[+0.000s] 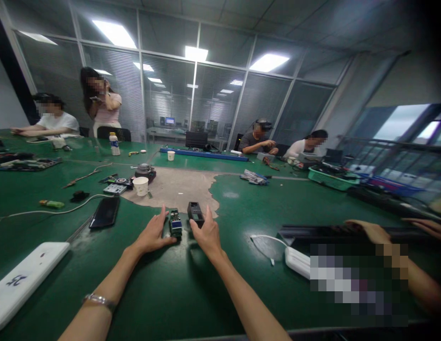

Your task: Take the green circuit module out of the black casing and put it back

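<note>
A small electronic module with a green circuit board and a blue part lies on the green table in front of me. My left hand rests beside it, index finger and thumb spread apart, the thumb tip close to its near end; whether it touches cannot be told. Just to the right, a black rectangular plastic housing with openings in its face sits between the thumb and index finger of my right hand. That hand partly hides the housing's near end.
A brown sheet lies beyond my hands, with a paper cup on its left side. A black phone and a white power bank lie leftward. At right, another person's hand reaches over a long black bar.
</note>
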Motion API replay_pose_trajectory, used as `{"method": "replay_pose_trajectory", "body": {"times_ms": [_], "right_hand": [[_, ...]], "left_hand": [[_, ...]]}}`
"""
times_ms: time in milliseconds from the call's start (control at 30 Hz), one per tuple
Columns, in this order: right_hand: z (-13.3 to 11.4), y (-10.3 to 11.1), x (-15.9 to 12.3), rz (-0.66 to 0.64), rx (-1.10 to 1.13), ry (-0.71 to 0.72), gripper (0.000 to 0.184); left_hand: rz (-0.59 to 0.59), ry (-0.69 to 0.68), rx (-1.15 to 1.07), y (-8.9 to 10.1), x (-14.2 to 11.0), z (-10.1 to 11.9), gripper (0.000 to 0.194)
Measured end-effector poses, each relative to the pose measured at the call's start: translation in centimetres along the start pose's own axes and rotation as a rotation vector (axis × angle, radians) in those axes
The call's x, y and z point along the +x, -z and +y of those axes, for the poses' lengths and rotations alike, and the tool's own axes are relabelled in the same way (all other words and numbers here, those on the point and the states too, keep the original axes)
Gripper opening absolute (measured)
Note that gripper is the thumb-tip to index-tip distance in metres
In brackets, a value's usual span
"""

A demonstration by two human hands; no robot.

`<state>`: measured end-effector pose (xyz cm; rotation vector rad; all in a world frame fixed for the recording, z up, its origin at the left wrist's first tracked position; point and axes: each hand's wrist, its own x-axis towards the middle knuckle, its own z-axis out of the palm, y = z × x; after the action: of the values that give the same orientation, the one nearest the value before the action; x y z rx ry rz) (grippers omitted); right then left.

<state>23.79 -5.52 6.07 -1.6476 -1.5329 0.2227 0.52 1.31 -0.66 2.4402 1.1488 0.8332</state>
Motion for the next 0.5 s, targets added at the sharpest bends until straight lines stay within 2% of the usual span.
{"method": "replay_pose_trajectory", "body": {"times_ms": [133,500], "right_hand": [[1.4,-0.3,-0.8,-0.022,-0.03,-0.039,0.083],[2.6,-1.3,-2.0,-0.06,-0.094,-0.055,0.086]], "left_hand": [[-0.006,-0.001,0.002,0.0,0.0,0.0,0.129],[-0.034,0.012,0.015,0.1,-0.1,0.2,0.125]]}}
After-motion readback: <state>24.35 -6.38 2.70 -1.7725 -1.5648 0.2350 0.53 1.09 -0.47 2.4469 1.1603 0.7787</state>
